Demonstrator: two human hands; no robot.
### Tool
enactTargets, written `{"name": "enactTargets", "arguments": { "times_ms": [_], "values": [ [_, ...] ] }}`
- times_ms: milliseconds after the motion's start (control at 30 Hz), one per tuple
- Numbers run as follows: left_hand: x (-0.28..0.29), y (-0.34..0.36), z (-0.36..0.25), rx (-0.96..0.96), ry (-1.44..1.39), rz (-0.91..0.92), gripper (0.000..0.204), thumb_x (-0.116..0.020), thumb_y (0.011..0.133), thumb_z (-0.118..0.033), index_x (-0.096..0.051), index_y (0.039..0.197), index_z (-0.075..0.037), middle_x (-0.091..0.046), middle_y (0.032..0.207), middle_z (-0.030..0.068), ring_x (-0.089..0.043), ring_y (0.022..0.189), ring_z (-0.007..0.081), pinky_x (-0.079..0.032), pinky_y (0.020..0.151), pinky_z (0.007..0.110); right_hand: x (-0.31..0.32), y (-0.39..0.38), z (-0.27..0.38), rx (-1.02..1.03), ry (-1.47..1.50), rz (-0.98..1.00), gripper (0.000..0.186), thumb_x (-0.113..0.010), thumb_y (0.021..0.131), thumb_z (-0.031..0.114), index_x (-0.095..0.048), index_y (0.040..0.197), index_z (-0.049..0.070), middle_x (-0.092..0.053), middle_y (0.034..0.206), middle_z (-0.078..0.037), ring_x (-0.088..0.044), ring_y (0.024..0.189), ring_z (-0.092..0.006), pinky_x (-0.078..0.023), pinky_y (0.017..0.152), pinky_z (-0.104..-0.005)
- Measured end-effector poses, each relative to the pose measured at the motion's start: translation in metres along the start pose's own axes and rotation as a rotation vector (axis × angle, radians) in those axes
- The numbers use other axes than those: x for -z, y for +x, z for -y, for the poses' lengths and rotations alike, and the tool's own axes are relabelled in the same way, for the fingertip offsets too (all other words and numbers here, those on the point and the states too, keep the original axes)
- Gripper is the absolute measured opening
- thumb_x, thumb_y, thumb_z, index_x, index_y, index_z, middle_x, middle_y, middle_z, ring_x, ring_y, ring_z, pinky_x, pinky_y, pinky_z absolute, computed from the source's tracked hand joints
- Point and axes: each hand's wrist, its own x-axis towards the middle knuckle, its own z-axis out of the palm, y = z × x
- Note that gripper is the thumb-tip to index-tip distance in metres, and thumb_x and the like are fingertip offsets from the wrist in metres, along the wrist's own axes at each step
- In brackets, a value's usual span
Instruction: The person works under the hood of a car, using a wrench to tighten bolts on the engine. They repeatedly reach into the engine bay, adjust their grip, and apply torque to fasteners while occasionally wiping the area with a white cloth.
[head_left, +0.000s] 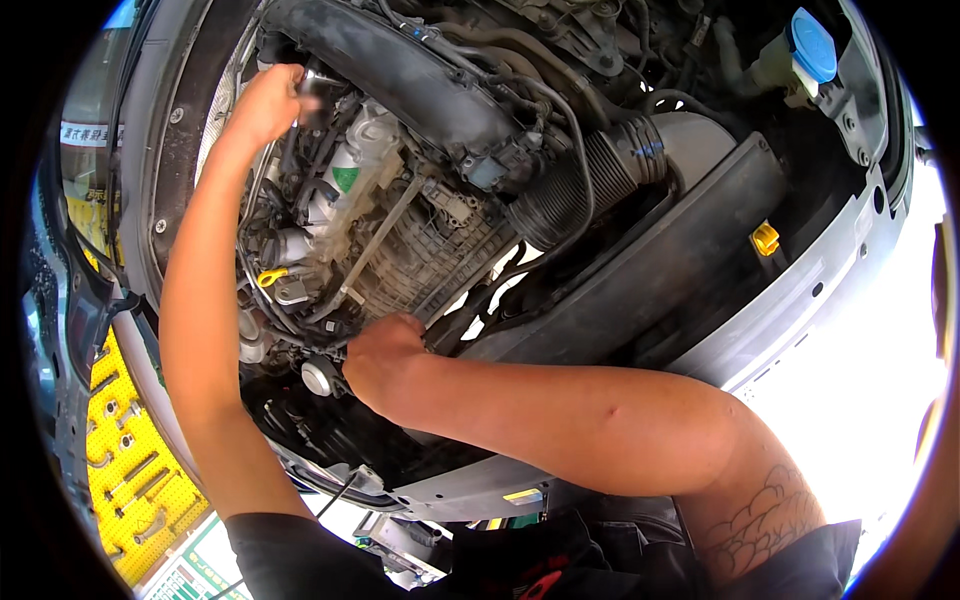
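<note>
My left hand point(271, 104) is at the upper left of the engine bay, its fingers closed on a small metallic piece point(310, 90) blurred and too unclear to name, beside the long black housing point(390, 75). My right hand point(387, 351) reaches down low at the near side of the engine point(420, 260), fingers bent and partly hidden; what they grip is out of sight. Near it sit a round silver fitting point(318, 377) and dark hoses. A yellow dipstick loop point(270, 277) and a green label point(346, 178) lie between my hands.
A ribbed intake hose point(580, 185), long black panel point(600, 290), blue reservoir cap point(813, 45) and yellow cap point(765, 238) stand to the right. The bay's metal edge point(820, 290) curves round. A yellow pegboard point(130, 430) with hanging tools is at lower left.
</note>
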Motion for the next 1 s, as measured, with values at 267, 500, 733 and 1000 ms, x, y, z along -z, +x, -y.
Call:
{"name": "enactTargets", "arguments": {
  "times_ms": [267,500,733,1000],
  "values": [
    [0.003,0.009,0.008,-0.047,0.153,0.079,0.017,-0.061,0.088,-0.004,-0.058,0.104,0.000,-0.065,0.071,0.0181,-0.066,0.069,0.0339,-0.051,0.066,0.044,0.005,0.000,-0.003,0.016,0.014,0.016,0.017,-0.072,0.072,0.016,-0.078,0.087,0.016,-0.072,0.087,0.001,-0.070,0.082,-0.0222,-0.047,0.050,-0.0423],
    [-0.002,0.007,0.015,-0.315,0.421,-0.099,0.026,-0.068,0.080,-0.008,-0.058,0.102,-0.001,-0.072,0.086,0.0135,-0.066,0.073,0.0302,-0.054,0.076,0.041,0.005,0.002,-0.004,-0.009,0.028,0.011,0.017,-0.071,0.073,0.015,-0.078,0.088,0.015,-0.073,0.086,0.001,-0.070,0.082,-0.0219,-0.047,0.050,-0.0424],
    [-0.001,0.010,0.016,-0.329,0.579,-0.091,0.021,-0.069,0.081,-0.009,-0.061,0.099,-0.001,-0.072,0.083,0.0141,-0.068,0.068,0.0275,-0.056,0.071,0.041,0.005,0.002,-0.003,0.022,0.014,0.009,0.018,-0.069,0.074,0.015,-0.078,0.090,0.014,-0.074,0.088,0.000,-0.071,0.084,-0.0238,-0.049,0.051,-0.0439],
    [-0.008,0.001,0.003,-0.286,0.431,-0.132,0.023,-0.070,0.085,-0.015,-0.058,0.094,0.002,-0.068,0.081,0.0226,-0.067,0.071,0.0331,-0.054,0.069,0.042,0.002,0.002,-0.004,0.035,0.027,0.003,0.018,-0.068,0.076,0.015,-0.078,0.091,0.015,-0.074,0.092,0.000,-0.071,0.085,-0.0242,-0.051,0.052,-0.0456]
  ]
}}
